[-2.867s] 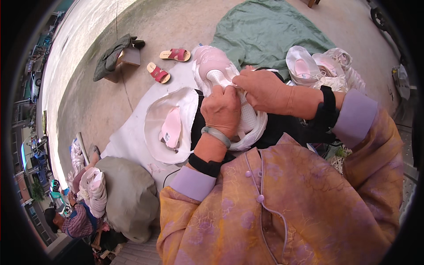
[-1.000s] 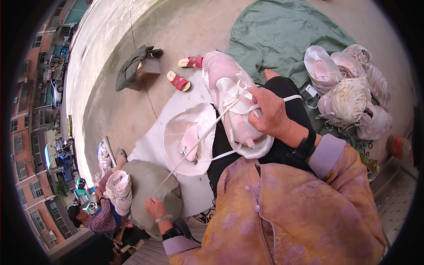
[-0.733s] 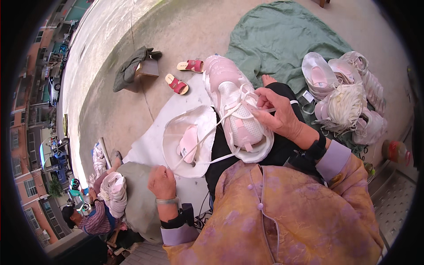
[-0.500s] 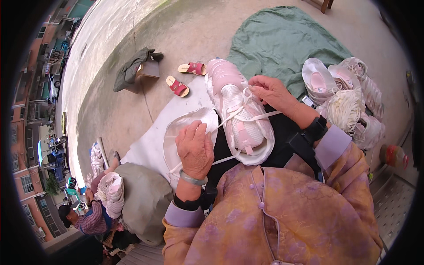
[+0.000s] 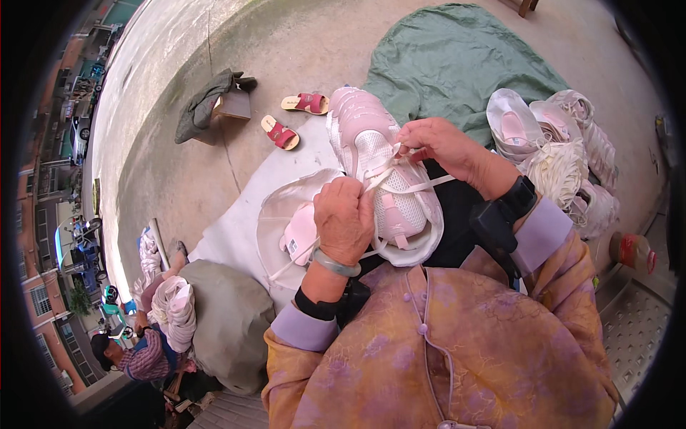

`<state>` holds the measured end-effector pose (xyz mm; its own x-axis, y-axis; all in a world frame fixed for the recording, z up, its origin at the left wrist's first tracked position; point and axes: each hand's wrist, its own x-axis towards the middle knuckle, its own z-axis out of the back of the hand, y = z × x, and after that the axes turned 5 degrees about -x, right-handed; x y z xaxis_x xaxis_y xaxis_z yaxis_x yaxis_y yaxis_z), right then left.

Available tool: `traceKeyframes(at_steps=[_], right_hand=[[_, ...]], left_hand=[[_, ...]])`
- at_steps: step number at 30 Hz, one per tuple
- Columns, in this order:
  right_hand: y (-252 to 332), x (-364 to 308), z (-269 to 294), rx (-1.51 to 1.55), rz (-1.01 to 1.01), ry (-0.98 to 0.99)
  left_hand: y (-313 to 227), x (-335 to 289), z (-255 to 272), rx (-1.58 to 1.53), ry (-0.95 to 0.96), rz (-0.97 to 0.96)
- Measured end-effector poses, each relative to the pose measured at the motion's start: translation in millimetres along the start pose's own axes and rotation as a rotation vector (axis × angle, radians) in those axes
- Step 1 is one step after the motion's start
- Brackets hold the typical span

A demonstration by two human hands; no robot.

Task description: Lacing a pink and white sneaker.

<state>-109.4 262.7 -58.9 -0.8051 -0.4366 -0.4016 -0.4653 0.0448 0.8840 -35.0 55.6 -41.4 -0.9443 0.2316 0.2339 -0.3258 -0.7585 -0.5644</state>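
A pink and white shoe upper (image 5: pixel 364 132) lies on my lap, toe pointing away from me. Its white shoelace (image 5: pixel 421 187) runs through the eyelets, with one loose length trailing toward the right. On the right side of the lacing, my right hand (image 5: pixel 443 151) pinches the lace between thumb and fingertips. My left hand (image 5: pixel 344 218) is closed at the left edge of the lacing, fingers curled on the lace; its fingertips are partly hidden. Beside the left hand, a second upper (image 5: pixel 275 214) with a pink tongue lies on its side, partly covered by my wrist.
More pink and white uppers (image 5: pixel 514 125) and a bundle of white laces (image 5: pixel 561 171) are piled at the right. A green cloth (image 5: pixel 457 61) lies beyond. Red slippers (image 5: pixel 280 134) and a draped box (image 5: pixel 232 106) stand far left. Another person (image 5: pixel 146 354) sits at lower left.
My left hand has moved right and up, from over the second upper to the lacing, uncovering that upper's pink tongue. My right hand has shifted slightly and still pinches the lace.
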Motion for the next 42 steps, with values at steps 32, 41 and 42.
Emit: traceKeyframes(at_steps=[32,41,42], right_hand=[[-26.3,-14.9,-13.5,-0.619,0.342,-0.071],[-28.3,-28.3,-21.4,-0.698,0.417,-0.163],[-29.7,-36.9,-23.9,-0.731,0.424,-0.237]], left_hand=[[-30.4,-64.1,89.1,0.272,0.175,-0.556],[-22.2,-97.4,96.6,0.324,0.196,-0.416],[-18.3,-97.6,96.2,0.329,0.203,-0.397]])
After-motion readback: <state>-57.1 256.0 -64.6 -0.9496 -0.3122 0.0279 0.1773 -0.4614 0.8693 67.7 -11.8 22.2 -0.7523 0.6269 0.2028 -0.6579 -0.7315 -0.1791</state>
